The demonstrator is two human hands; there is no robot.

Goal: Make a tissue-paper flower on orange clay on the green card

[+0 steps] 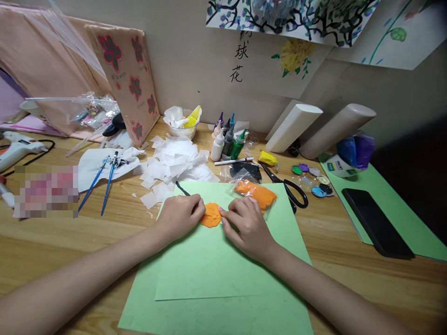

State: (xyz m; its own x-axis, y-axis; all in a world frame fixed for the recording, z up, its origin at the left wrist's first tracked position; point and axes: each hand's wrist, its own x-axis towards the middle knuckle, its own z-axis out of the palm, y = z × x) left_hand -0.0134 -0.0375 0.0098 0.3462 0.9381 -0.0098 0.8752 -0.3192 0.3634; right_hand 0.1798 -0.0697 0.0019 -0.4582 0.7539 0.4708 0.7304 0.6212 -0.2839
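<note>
A flattened lump of orange clay (211,215) lies on light green paper (216,265) on the wooden table. My left hand (181,215) rests on the paper with its fingertips pressed against the clay's left edge. My right hand (246,226) has its fingers curled and pinches the clay's right edge. Just behind my right hand lies a clear plastic bag with more orange clay (256,193).
Black scissors (289,188) lie right of the bag. A heap of white paper scraps (172,165), several paint bottles (226,139) and two blue brushes (99,181) sit behind. A black phone (375,222) lies on another green sheet at right. A glue gun (16,149) is at far left.
</note>
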